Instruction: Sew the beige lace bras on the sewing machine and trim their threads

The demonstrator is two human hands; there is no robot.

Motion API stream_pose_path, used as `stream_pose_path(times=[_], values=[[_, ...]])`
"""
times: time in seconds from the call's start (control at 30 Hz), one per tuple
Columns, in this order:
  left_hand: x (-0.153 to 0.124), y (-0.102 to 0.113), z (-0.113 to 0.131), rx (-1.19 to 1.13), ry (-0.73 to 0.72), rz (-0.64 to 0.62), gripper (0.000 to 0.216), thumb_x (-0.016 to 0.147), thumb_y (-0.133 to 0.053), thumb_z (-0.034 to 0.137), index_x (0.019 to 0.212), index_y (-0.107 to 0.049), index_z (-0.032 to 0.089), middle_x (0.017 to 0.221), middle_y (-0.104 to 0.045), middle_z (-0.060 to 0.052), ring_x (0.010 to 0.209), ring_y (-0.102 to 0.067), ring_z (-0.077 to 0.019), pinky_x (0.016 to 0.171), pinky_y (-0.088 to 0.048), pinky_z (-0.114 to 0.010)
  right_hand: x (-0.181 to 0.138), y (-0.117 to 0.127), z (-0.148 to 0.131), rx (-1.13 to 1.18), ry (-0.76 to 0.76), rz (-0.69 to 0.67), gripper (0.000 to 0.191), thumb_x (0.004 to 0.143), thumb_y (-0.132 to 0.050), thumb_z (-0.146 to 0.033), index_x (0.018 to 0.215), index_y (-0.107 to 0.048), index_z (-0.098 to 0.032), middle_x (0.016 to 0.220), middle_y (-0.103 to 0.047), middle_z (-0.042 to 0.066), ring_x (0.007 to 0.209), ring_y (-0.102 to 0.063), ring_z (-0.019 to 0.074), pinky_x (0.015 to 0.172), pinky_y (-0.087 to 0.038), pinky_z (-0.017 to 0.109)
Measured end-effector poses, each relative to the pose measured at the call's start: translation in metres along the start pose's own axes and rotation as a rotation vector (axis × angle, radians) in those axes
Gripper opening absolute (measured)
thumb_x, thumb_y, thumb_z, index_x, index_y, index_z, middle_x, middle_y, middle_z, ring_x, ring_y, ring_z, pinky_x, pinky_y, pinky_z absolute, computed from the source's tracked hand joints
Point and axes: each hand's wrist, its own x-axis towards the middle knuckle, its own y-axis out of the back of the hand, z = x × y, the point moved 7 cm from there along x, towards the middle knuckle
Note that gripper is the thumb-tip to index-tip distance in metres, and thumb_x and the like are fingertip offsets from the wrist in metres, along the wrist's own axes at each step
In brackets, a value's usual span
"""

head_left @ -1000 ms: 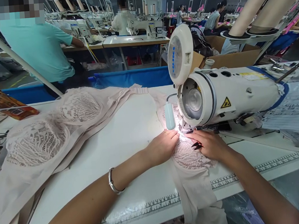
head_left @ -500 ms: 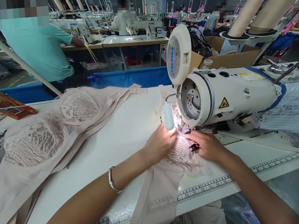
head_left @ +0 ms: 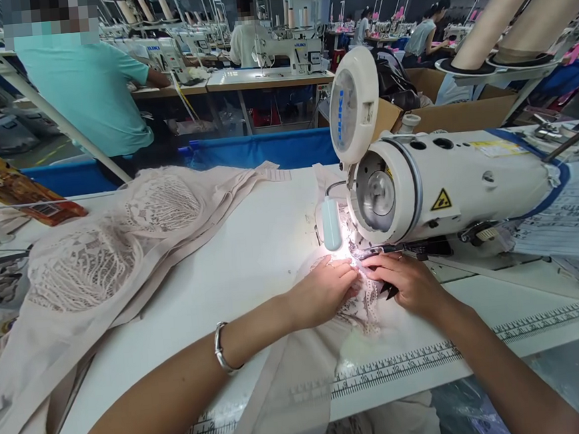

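Your left hand [head_left: 325,291] lies on the pale pink lace cloth [head_left: 367,308], with its fingers bent and their tips in the bright light. I can't tell if it is pinching the cloth or just pressing it. Your right hand [head_left: 409,280] is just beside it, with its fingers reaching out onto the same cloth. Dark points of a small black tool [head_left: 389,291] poke out below those fingers, but I can't tell how tightly you grip it. A silver bracelet [head_left: 220,348] goes around your left wrist.

The lace is under your hands, right by the front end of the white sewing machine [head_left: 467,176]. Its plain, thin part runs down over the ruler strip [head_left: 396,369] to the near edge of the table [head_left: 223,269]. A small pale blue lamp [head_left: 331,230] hangs just above your left fingers. The machine's round cover [head_left: 355,105] is swung open.

On your left lies a pile of pink lace bras [head_left: 83,267], near an orange packet [head_left: 48,206]. Farther off, a person in a teal shirt [head_left: 84,93] sits facing away.
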Motion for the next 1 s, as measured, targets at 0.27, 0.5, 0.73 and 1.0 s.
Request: stream_pose_path(times=[0.27, 0.5, 0.73, 1.0], values=[[0.002, 0.007, -0.019, -0.01, -0.033, -0.009, 0.03, 0.105, -0.04, 0.026, 0.106, -0.068, 0.015, 0.104, -0.063, -0.011, 0.095, -0.057, -0.0219, 0.083, -0.046, -0.034, -0.002, -0.005, 0.0, 0.006, 0.099, 0.051, 0.059, 0.066, -0.039, 0.009, 0.105, -0.07, -0.022, 0.11, -0.077, 0.0, 0.1, -0.067, 0.0203, 0.08, -0.055, 0.034], [0.003, 0.005, -0.013, 0.205, -0.051, 0.025, 0.032, 0.103, -0.034, 0.012, 0.097, -0.065, 0.011, 0.107, -0.065, -0.013, 0.098, -0.058, -0.0224, 0.081, -0.044, -0.034, -0.004, -0.009, 0.006, 0.006, 0.014, -0.05, 0.067, 0.068, -0.039, 0.008, 0.117, -0.071, -0.025, 0.12, -0.073, 0.001, 0.109, -0.067, 0.0216, 0.085, -0.057, 0.037], [0.003, 0.005, -0.009, 0.291, -0.078, 0.011, 0.03, 0.1, -0.036, 0.008, 0.105, -0.065, 0.014, 0.094, -0.065, -0.01, 0.083, -0.057, -0.02, 0.073, -0.043, -0.033, -0.005, -0.008, 0.006, 0.062, 0.027, 0.006, 0.068, 0.07, -0.04, 0.009, 0.121, -0.07, -0.027, 0.119, -0.074, 0.001, 0.109, -0.066, 0.0234, 0.088, -0.057, 0.041], [0.002, 0.001, -0.006, 0.29, -0.075, 0.025, 0.03, 0.099, -0.035, 0.005, 0.101, -0.064, 0.013, 0.105, -0.065, -0.014, 0.093, -0.057, -0.0217, 0.077, -0.044, -0.034, -0.003, -0.006, 0.002, 0.043, 0.037, 0.017, 0.058, 0.077, -0.044, 0.006, 0.117, -0.071, -0.025, 0.115, -0.075, 0.002, 0.105, -0.068, 0.0232, 0.084, -0.058, 0.04]])
